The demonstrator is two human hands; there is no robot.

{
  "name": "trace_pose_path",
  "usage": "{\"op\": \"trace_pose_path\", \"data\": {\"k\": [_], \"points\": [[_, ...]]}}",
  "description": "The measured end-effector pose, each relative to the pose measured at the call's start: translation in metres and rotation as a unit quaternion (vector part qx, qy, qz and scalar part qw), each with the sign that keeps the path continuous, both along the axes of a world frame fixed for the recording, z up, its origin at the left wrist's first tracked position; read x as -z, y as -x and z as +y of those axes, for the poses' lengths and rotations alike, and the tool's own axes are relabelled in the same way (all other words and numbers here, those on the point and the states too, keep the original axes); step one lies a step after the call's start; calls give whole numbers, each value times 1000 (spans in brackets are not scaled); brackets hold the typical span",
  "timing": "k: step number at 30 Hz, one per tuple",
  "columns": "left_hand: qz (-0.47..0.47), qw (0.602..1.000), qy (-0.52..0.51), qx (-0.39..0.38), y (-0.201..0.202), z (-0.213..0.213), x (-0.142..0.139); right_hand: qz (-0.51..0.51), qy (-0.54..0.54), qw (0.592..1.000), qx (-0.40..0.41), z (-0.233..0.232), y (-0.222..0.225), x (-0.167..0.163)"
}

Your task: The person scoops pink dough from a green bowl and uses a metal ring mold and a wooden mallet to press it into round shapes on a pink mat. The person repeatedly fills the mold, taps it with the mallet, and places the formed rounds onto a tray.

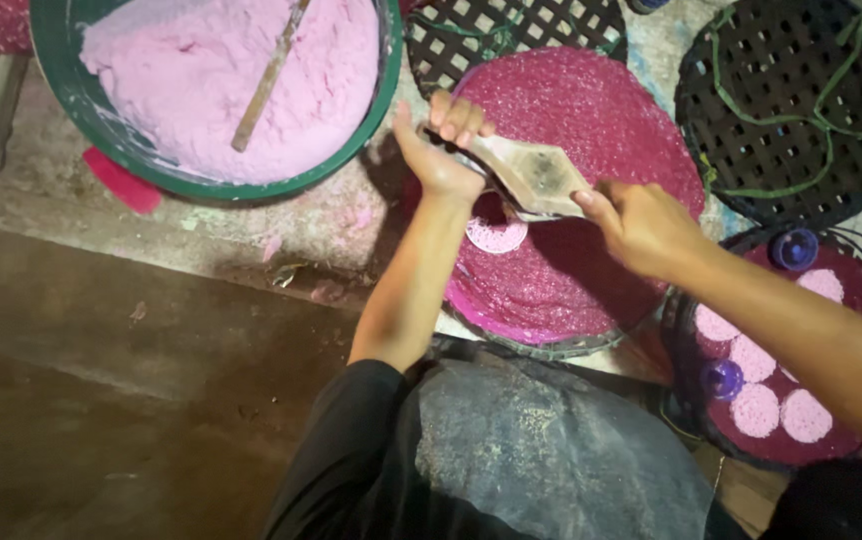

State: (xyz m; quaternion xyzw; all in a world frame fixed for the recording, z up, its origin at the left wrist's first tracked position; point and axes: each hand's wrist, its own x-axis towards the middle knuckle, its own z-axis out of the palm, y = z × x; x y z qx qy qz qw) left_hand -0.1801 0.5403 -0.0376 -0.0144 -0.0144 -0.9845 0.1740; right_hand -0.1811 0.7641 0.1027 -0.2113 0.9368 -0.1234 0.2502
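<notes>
Both hands are clamped on a wooden press (531, 175) held just above a round tray (641, 150) covered in deep magenta cloth — left hand (441, 150) wrapped shut round the far handle, right hand (641, 228) closed on the near handle, fingers curled tight. Right under the press, one pale pink disc (496, 235) of dough lies on the cloth, and it looks like the only one there, so I'd judge this tray barely started, with most of the cloth still to fill. To the right, a second tray (841, 440) holds about five similar pink discs plus two small blue caps (794, 248), so a batch appears partly laid out there too. Plenty of raw stuff is left — the green basin (71, 80) at top left is heaped with pink dough, a wooden stick (269, 78) lying across it. Two empty black lattice trays (791, 100) sit at the top, not yet covered. The press itself is grey-brown wood, worn, lozenge-shaped in the middle, smeared dull, tilted across from upper left to lower right; whether dough is inside I can't tell.
</notes>
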Motion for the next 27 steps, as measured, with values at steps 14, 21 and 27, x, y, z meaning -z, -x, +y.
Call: {"op": "trace_pose_path", "data": {"k": [14,21,27], "points": [[-131,991,-7,-4,-16,-5,-17,-18,35,999,-19,5,-4,32],[-102,995,23,-8,3,-5,-18,51,110,992,-38,15,-1,36],[-107,994,19,5,12,10,-20,69,90,993,-18,31,7,47]]}}
